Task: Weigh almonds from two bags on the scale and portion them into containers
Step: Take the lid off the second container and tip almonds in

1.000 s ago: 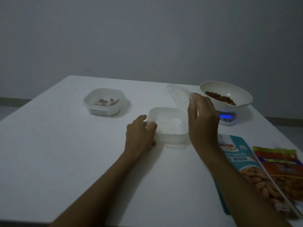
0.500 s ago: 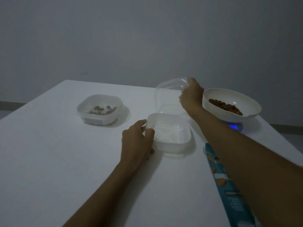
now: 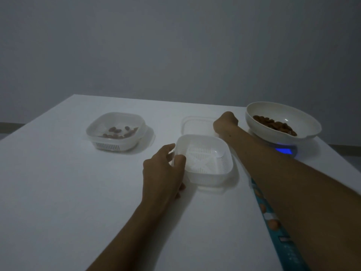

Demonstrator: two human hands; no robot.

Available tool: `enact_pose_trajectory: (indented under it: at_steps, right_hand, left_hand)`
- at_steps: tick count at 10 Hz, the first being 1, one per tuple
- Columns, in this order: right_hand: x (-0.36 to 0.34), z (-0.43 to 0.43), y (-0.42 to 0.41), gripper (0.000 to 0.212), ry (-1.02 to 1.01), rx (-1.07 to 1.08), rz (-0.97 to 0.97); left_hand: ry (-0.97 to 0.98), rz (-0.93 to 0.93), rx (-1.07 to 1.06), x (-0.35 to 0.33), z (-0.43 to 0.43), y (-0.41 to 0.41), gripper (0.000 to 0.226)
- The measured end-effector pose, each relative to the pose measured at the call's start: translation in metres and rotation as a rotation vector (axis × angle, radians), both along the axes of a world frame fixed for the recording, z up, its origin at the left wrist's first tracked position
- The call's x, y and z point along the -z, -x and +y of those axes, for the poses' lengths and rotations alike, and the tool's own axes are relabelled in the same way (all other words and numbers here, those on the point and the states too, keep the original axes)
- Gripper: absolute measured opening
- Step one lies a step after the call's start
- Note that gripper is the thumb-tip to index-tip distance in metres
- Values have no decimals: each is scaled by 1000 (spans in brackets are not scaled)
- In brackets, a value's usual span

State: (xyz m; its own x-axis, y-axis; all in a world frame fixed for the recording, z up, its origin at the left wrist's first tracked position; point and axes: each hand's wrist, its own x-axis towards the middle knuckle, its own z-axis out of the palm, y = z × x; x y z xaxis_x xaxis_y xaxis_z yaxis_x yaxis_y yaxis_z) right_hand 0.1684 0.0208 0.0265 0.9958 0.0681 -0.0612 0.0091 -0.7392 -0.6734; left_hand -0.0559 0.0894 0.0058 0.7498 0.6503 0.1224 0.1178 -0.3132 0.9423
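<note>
An empty white container with a slotted insert sits mid-table. My left hand grips its near-left corner. Its clear lid lies flat on the table just behind it, and my right hand rests on the lid's right edge, fingers hidden behind the wrist. A second container at the left holds a few almonds. At the right a white bowl of almonds sits on the scale, whose display glows blue. A teal almond bag shows as a strip under my right forearm.
The white table ends at its far edge in front of a plain grey wall. The second almond bag is out of sight. The scale stands near the table's right edge.
My right hand has carried the clear lid from upright above the container down flat onto the table behind it. My left hand has stayed on the container's corner.
</note>
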Motion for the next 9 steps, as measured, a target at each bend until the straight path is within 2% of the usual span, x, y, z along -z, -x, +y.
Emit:
enact_pose_trajectory:
  at_steps: [1, 2, 3, 4, 5, 6, 7, 8, 9]
  right_hand:
    - [2, 4, -3, 39, 139, -19, -20]
    - [-8, 3, 5, 30, 172, 34, -92]
    - [-21, -2, 15, 27, 97, -14, -169]
    - [-49, -22, 29, 21, -35, -74, -380]
    - [-69, -44, 34, 27, -57, -47, -536]
    - [-93, -91, 32, 28, -46, 80, -672]
    - [-96, -125, 23, 30, 1, 170, -640]
    - [-86, -168, 14, 39, 43, 317, -425]
    - [-73, -183, 15, 43, 116, 374, -300]
  left_hand:
    - [-7, -26, -6, 4, 1, -3, 41]
    - [-21, -28, 17, 7, 2, -3, 42]
    - [-38, -39, 23, 4, 1, -1, 42]
    - [-59, -35, 15, 3, 0, 0, 41]
    - [-58, -29, 8, 3, 1, 0, 42]
    - [-59, -28, -3, 2, -1, 0, 43]
    - [-80, -23, -2, 2, -2, 2, 41]
    - [-113, -13, 5, 1, -3, 2, 41]
    - [-112, -13, 5, 1, -2, 2, 40]
